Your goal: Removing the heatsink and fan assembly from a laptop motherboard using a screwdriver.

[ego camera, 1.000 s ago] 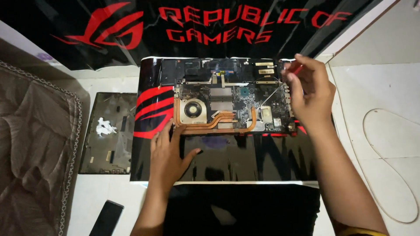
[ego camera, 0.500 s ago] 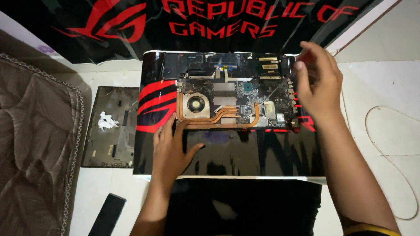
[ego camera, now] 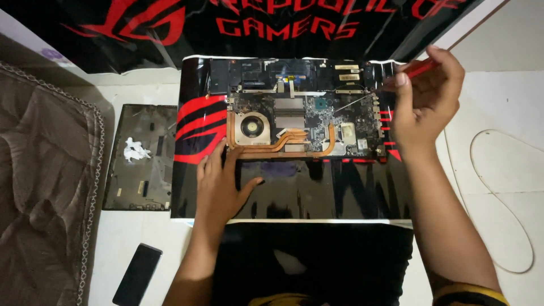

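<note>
An opened laptop (ego camera: 294, 122) lies on a glossy black and red mat (ego camera: 317, 187), its mainboard, fan (ego camera: 252, 126) and copper heat pipes exposed. My right hand (ego camera: 425, 99) is closed on a red-handled screwdriver (ego camera: 416, 69), whose thin shaft points left and down onto the board's upper right part. My left hand (ego camera: 221, 181) lies flat on the mat with fingers spread, fingertips touching the laptop's lower left edge next to the fan.
A removed dark cover panel (ego camera: 141, 156) lies left of the mat. A black phone (ego camera: 137, 275) rests on the white floor at lower left. A brown quilted cushion (ego camera: 39, 187) fills the left side. A thin white cable (ego camera: 510, 198) loops at right.
My right hand moved off to the laptop's right edge, then came back to its upper right with the screwdriver. My left hand stayed by the fan.
</note>
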